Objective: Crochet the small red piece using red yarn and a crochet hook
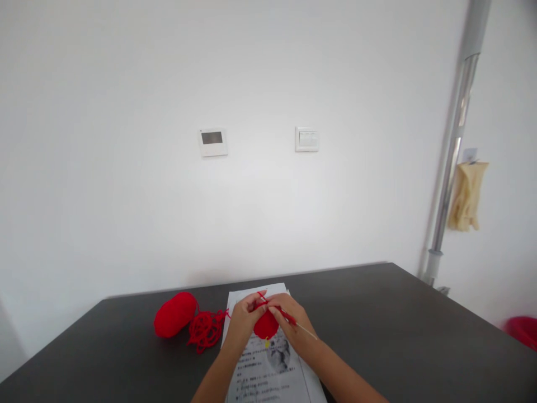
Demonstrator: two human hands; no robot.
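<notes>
Between my hands is a round red crochet piece, with a small yellow stitch marker hanging at its lower edge. My left hand pinches the piece at its upper left, and red yarn runs over its fingers. My right hand is closed around a crochet hook with a red grip; its pale end sticks out toward the lower right. The hook's tip is hidden at the work. Loose tangled red yarn lies left of my left hand, beside a red ball of yarn.
Printed sheets of paper lie under my hands on the dark table. Behind the table is a white wall with a panel and a light switch. At right are a pipe, hanging yellowish gloves and a red object.
</notes>
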